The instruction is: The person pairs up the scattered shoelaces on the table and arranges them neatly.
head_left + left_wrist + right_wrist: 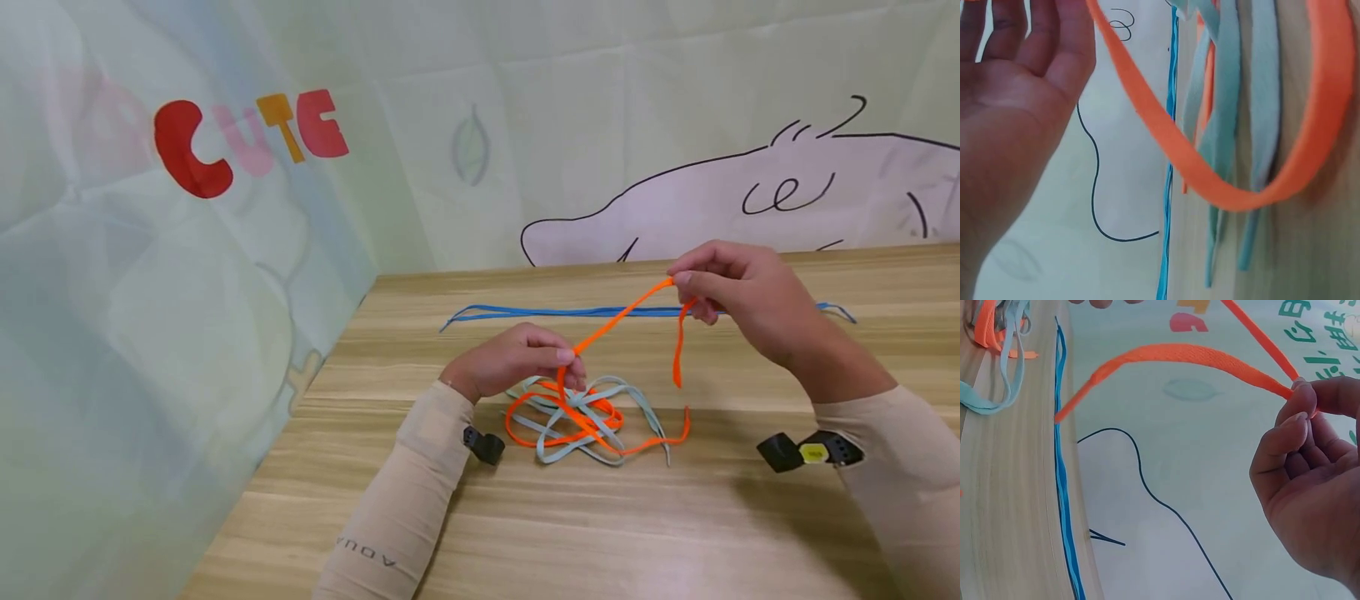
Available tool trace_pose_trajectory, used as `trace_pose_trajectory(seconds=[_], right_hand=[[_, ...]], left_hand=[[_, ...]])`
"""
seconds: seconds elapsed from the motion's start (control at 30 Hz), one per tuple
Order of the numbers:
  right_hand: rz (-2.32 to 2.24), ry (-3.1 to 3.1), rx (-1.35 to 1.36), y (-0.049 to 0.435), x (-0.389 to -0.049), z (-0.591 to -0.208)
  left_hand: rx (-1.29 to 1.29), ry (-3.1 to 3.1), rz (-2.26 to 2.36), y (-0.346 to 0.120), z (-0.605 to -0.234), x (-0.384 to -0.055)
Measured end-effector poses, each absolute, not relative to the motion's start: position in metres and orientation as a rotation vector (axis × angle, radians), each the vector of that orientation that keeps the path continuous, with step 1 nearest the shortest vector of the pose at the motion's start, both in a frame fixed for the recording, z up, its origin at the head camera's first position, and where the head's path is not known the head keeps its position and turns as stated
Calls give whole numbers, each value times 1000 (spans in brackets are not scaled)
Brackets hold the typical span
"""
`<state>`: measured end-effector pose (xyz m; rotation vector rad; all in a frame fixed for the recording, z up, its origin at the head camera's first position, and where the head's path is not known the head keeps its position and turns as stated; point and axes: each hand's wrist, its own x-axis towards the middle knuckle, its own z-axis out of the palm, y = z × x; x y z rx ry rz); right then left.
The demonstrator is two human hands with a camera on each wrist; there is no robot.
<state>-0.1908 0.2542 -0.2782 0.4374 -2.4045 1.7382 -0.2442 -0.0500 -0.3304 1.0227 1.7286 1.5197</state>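
An orange shoelace (622,317) runs taut and slanted between my two raised hands. My right hand (750,304) pinches it between thumb and fingertips, and a loose end dangles below, also seen in the right wrist view as an arched orange strip (1172,355). Lower and to the left, my left hand (517,358) pinches the same lace between thumb and fingers. From there the lace drops into a loose tangle on the table, looped together with a pale blue-green shoelace (633,392). In the left wrist view, an orange loop hangs in front of pale lace strands (1264,94).
A blue shoelace (517,312), doubled and laid straight, stretches across the wooden table (600,533) behind the tangle. Printed cloth (637,100) hangs along the table's back and left sides. Each wrist wears a small black camera.
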Motion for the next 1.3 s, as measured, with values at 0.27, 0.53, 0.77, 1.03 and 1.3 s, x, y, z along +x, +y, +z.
trace_pose_trajectory(seconds=[0.27, 0.53, 0.77, 1.03, 1.3], right_hand=[[1842, -2310, 356, 260, -194, -277], [1963, -2218, 341, 263, -196, -278], [2113, -2086, 309, 268, -198, -280], [2275, -1905, 285, 272, -201, -283], [2309, -1867, 231, 270, -206, -287]], left_hand=[[1162, 1652, 1525, -51, -324, -243], [1171, 1530, 1658, -58, -318, -242], [1206, 1444, 1759, -61, -315, -243], [1229, 1385, 1874, -68, -310, -245], [1262, 1335, 2005, -79, -303, -243]])
